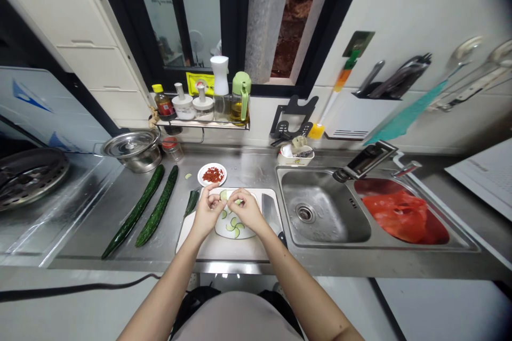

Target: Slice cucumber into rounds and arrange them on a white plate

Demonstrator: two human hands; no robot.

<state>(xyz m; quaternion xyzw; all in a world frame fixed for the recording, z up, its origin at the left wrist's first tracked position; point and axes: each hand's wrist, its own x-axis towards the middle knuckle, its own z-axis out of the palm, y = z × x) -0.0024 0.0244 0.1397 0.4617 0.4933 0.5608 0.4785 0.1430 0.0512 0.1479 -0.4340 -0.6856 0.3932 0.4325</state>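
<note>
Over a white plate (245, 233) my two hands work close together. My left hand (208, 209) is pinched at the fingertips on a thin cucumber slice (223, 195). My right hand (247, 210) is closed too, its fingertips against a pale green slice (239, 202). On the plate, several cucumber slices (234, 227) form a pinwheel, with others near the left rim. The plate rests on a white cutting board (208, 249). A knife (272, 212) lies along the board's right side, and a cut cucumber piece (192, 202) at its upper left.
Two whole cucumbers (138, 213) lie on the steel counter to the left. Behind the board stands a small dish (201, 175) of red berries. A double sink (326, 240) is on the right, with a red bag (396, 216) in it. A lidded pot (136, 154) stands back left.
</note>
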